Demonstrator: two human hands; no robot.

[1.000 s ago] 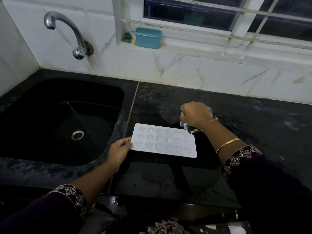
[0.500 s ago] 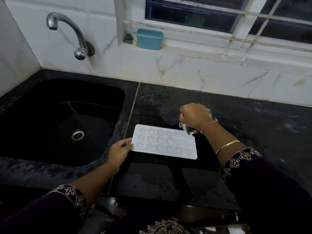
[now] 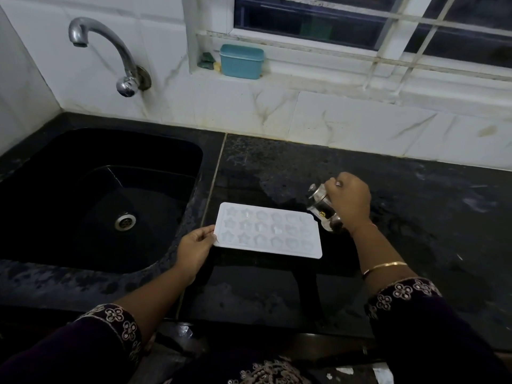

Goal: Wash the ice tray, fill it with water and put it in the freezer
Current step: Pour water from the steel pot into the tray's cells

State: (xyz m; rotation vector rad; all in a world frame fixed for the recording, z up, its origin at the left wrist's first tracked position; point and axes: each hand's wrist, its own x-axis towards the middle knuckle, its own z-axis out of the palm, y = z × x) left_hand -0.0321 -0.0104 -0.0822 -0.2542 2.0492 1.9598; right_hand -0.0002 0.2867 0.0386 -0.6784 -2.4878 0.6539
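Flat on black counter [image 3: 415, 217], just right of sink [image 3: 83, 189]: ice tray [image 3: 267, 230]. Pinched at near-left edge by left hand [image 3: 194, 249]; right hand [image 3: 350, 202] curled round small glass vessel [image 3: 322, 209], tilted at far-right corner. Washing presumed done, filling apparently under way; freezer outstanding.

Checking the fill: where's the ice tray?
Head view, centre: the ice tray is over the black counter, right of the sink, left hand holding its left edge.
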